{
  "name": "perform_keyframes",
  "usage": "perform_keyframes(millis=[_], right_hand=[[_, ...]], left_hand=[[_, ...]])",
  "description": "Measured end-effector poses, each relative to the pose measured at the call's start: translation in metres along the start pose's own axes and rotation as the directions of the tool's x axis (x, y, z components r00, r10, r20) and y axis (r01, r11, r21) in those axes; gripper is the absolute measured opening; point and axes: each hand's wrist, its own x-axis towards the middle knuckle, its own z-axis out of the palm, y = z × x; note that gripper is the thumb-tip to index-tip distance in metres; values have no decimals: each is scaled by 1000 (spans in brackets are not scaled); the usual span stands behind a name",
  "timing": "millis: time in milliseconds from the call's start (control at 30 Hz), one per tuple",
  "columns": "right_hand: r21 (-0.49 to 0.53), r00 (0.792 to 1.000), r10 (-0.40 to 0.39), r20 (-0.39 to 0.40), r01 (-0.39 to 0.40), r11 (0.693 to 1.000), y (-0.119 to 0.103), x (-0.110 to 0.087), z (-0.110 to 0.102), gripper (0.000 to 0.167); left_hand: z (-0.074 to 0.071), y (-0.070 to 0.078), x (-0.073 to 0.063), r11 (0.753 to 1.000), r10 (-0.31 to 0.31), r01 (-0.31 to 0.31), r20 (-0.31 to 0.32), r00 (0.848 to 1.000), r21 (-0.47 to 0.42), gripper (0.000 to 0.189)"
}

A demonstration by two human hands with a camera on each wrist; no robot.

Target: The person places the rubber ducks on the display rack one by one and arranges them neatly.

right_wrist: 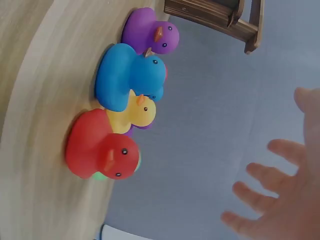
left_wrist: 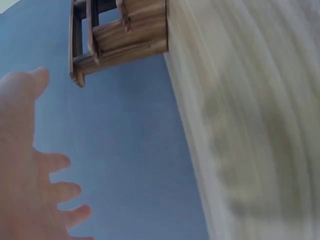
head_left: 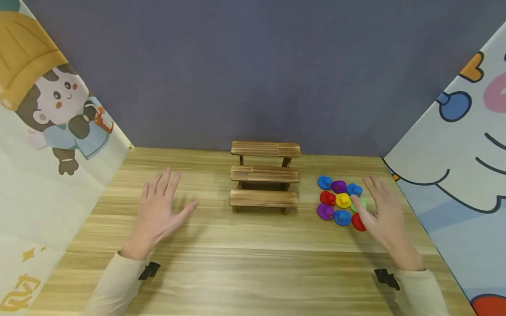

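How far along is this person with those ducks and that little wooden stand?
Apparently at the start. Done: nine toy ducks sit grouped on the table, right of the wooden stand. In hand: nothing; the left hand is open over the table, and the right hand, also open, hovers near the ducks. Left: perhaps moving ducks onto the stand, whose three shelves are bare.

You're seeing nine toy ducks [head_left: 342,201], three blue, two purple, two red, one yellow, one green | they're sitting upright in three rough rows, clustering at your 1 o'clock | you're facing a brown three-tier wooden stand [head_left: 264,174], standing upright at 12 o'clock, ducks resting toward its 3 o'clock
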Motion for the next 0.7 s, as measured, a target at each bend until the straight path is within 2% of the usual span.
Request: perform_keyframes(millis=[200, 333, 533, 700], right_hand=[[172, 989, 74, -132, -51, 984, 9, -1, 0, 59], [298, 975, 146, -169, -91, 950, 19, -3, 2, 54], [413, 975, 175, -135, -105, 904, 36, -7, 2, 52], [391, 979, 195, -52, -160, 907, 49, -14, 3, 50]], left_hand=[[11, 11, 5, 984, -26, 31, 30, 999, -174, 96], [19, 19, 10, 946, -53, 67, 53, 997, -319, 93], [33, 30, 19, 866, -91, 124, 91, 992, -484, 87], [46, 41, 29, 814, -96, 132, 92, 991, -565, 82]])
